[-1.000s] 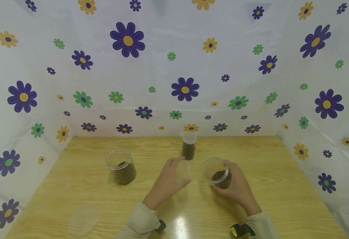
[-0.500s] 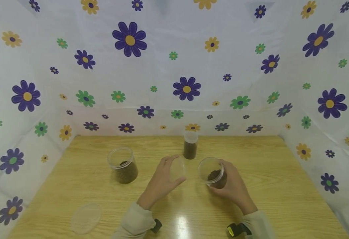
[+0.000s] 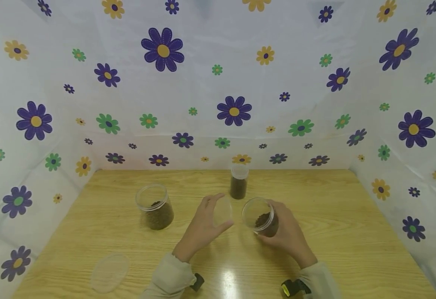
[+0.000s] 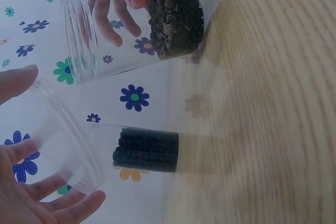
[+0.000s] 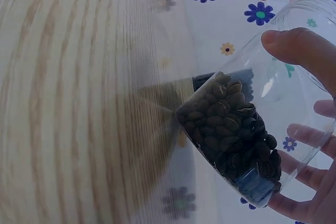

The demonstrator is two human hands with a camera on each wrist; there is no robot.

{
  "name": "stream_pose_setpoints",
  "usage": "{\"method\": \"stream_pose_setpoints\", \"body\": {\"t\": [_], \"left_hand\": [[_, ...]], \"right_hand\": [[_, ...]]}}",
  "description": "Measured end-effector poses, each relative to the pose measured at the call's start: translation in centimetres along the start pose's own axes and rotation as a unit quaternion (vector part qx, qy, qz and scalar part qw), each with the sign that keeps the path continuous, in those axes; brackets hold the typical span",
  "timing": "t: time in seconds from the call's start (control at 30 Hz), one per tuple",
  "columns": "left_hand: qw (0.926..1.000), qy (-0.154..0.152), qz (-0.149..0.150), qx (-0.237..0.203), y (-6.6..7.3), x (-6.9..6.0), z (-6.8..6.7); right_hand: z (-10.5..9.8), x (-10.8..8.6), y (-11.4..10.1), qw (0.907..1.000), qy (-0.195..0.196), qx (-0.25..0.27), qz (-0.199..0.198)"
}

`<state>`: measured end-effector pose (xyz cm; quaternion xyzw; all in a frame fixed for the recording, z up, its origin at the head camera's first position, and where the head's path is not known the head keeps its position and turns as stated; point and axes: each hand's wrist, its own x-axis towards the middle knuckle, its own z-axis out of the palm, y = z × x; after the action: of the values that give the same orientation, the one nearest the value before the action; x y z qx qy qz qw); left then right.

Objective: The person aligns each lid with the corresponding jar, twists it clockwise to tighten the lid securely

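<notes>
My left hand (image 3: 202, 226) pinches a clear round lid (image 3: 223, 212) by its rim, on edge, fingers and thumb spread across it. To its right, my right hand (image 3: 288, 232) grips an open clear jar (image 5: 278, 77) round its side. Coffee beans (image 5: 226, 124) lie in the bottom of this jar, which tilts with its mouth leaning left. Whether its base touches the table cannot be made out. Lid and jar mouth are apart. Behind them stands a slim jar (image 3: 238, 187) of dark contents with a pale top, also seen in the left wrist view.
On the left stands another open clear jar (image 3: 158, 214), partly filled with dark brown contents. A clear flat disc, like a lid (image 3: 109, 272), lies near the front left of the wooden table (image 3: 333, 207). A flowered white curtain (image 3: 195, 83) surrounds the back and sides.
The right hand has brought the jar leftward, closer to the lid. My left hand has drawn back slightly left with the lid. The whole head view has shifted a little.
</notes>
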<state>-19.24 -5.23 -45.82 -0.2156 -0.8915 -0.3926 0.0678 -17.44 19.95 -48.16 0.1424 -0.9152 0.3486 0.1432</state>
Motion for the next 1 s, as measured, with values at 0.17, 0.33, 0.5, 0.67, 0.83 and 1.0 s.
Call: {"method": "stream_pose_setpoints", "body": {"t": [0.17, 0.33, 0.5, 0.67, 0.83, 1.0], "left_hand": [[0.9999, -0.008, 0.006, -0.009, 0.4, 0.1, -0.2], [0.9995, -0.023, 0.012, -0.016, 0.8, 0.2, -0.2], [0.9986, -0.044, 0.021, -0.021, 1.3, 0.3, -0.1], [0.9983, -0.046, 0.031, -0.016, 1.6, 0.6, 0.0], [0.9982, -0.043, 0.039, -0.014, 1.7, 0.6, 0.1], [0.9979, -0.043, 0.048, -0.012, 1.7, 0.6, 0.0]], "right_hand": [[0.0, 0.1, -0.3, 1.0000, -0.001, -0.006, -0.006], [0.0, 0.2, -0.6, 0.9995, -0.005, -0.027, -0.013], [0.1, 0.2, -0.9, 0.9986, 0.001, -0.048, -0.021], [0.3, 0.3, -1.2, 0.9952, 0.014, -0.084, -0.048], [0.7, 0.3, -1.5, 0.9919, 0.019, -0.111, -0.059], [1.0, 0.3, -1.6, 0.9877, 0.027, -0.137, -0.070]]}}
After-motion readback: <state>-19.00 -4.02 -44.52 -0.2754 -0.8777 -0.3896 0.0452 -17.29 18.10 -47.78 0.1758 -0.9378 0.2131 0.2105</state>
